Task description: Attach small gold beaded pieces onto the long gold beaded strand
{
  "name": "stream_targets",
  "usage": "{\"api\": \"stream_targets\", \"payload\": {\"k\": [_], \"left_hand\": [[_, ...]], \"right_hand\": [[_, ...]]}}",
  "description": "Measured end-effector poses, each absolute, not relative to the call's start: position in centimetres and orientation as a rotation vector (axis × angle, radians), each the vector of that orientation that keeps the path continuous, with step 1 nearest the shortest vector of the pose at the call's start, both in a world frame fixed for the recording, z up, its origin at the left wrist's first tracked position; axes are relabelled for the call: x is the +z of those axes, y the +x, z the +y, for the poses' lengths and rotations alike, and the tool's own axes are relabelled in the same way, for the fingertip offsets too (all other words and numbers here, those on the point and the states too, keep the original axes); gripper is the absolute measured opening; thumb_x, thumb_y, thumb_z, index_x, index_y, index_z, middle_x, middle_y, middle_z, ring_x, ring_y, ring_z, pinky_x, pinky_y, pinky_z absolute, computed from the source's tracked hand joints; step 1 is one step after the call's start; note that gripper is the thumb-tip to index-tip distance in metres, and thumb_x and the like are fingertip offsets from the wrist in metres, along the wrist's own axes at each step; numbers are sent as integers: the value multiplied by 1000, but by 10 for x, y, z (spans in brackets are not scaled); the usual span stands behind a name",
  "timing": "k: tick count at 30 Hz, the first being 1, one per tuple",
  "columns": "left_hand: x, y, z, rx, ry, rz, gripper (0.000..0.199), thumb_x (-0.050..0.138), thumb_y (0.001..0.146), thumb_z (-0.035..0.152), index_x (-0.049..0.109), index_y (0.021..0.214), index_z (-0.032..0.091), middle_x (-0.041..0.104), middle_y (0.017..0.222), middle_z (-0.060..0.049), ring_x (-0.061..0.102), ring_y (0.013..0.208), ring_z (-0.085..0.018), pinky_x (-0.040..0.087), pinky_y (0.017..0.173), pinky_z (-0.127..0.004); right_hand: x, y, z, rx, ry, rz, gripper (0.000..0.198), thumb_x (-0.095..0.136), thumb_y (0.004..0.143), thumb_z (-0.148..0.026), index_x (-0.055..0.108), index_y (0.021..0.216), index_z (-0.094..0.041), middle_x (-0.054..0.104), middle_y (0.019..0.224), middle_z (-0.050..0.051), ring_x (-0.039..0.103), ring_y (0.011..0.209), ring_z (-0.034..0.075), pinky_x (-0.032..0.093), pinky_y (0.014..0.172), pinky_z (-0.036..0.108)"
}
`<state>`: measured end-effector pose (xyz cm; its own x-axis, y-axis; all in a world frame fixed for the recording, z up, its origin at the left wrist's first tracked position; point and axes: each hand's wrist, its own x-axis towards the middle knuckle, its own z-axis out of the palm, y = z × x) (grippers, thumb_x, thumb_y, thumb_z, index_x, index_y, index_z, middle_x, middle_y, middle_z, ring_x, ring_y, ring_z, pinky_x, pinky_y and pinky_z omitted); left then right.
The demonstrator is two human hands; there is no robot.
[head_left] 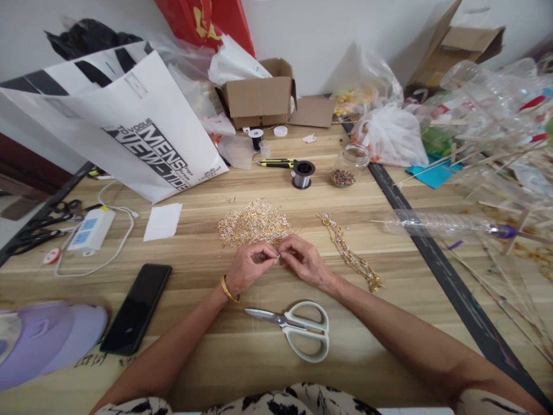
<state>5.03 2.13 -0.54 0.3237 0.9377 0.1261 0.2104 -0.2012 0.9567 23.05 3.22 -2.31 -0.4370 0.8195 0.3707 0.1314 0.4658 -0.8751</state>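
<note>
My left hand (254,264), with a gold bangle (230,289) at its wrist, is closed in a pinch. Its fingertips meet those of my right hand (303,260), which pinches too. Between them shows a tiny pale piece, too small to name. Just beyond both hands lies a loose heap of small gold and pinkish bead pieces (253,222). To the right of my right hand, beaded gold chains (351,253) lie in a bundle. Scissors with pale handles (309,331) rest between my forearms, blades pointing left.
Beyond the heap stand a wire spool (302,174), a yellow-black cutter knife (276,163) and a jar of beads (345,170). A phone (136,308), a power strip (92,230) and a large paper bag (129,127) are at left. Plastic bottles and sticks crowd the right.
</note>
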Motion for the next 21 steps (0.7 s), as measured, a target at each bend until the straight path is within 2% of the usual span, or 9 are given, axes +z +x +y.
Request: {"api": "stream_targets", "payload": {"k": [3,10,21], "left_hand": [[-6,50,22,957,1575,1053,7,67,72,18,64,70,13,67,78,-7,62,76,-16,50,72,-27],[-4,51,22,940,1506,1087,10,68,71,20,63,69,12,67,76,-7,63,74,-15,51,70,-26],[-6,53,22,913,1514,1178,10,67,69,17,62,76,12,66,71,-4,62,64,-11,51,62,-21]], "right_hand": [[-26,230,33,1099,-814,-1813,15,51,90,-29,58,85,-16,55,85,5,54,73,13,47,65,25],[-28,229,34,1401,-789,-1659,21,52,88,-36,56,84,-16,52,83,3,55,58,9,48,52,21],[-29,230,36,1470,-805,-1642,21,54,87,-35,56,84,-15,55,78,2,53,54,7,47,50,19]]}}
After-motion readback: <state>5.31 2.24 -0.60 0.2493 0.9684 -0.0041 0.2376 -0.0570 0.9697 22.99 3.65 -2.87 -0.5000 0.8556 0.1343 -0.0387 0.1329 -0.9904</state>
